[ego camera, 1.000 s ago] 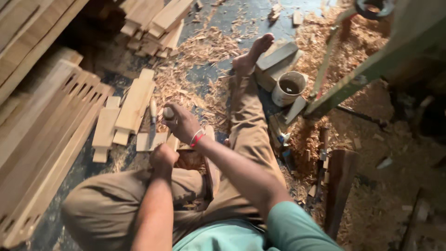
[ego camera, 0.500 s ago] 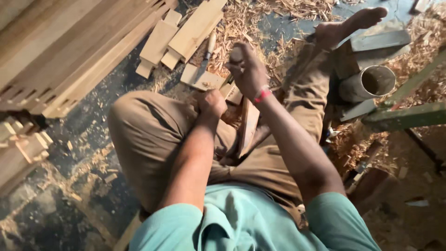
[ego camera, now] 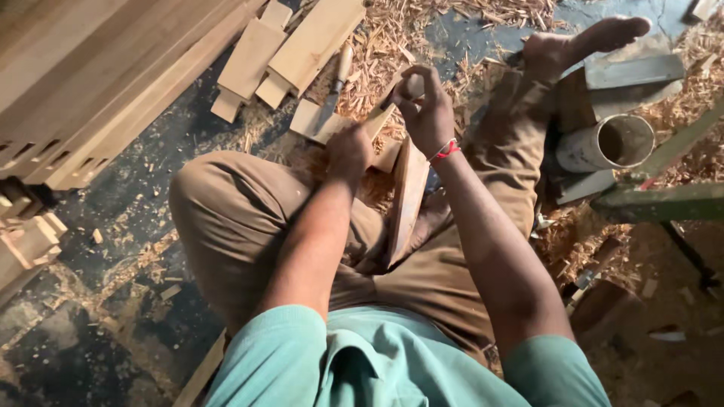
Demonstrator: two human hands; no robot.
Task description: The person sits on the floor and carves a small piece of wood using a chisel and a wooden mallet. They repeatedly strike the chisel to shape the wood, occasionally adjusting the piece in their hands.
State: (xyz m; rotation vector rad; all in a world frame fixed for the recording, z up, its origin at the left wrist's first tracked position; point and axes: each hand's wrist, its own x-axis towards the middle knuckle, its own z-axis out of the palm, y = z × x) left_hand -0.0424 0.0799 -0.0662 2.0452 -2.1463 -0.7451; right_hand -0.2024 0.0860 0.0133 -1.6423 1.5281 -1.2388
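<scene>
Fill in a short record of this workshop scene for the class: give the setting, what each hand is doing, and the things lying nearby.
Setting: person seated on a floor strewn with wood shavings
Left hand: closed in a fist beside the upright board, what it grips is hidden
Right hand: raised, fingers closed on a small wood piece
Between the legs: narrow wooden board standing on edge
Nearby: chisel on the floor, flat wood blocks, stacked slotted planks, open-ended pale cylinder
Wrist: red band on the right
</scene>
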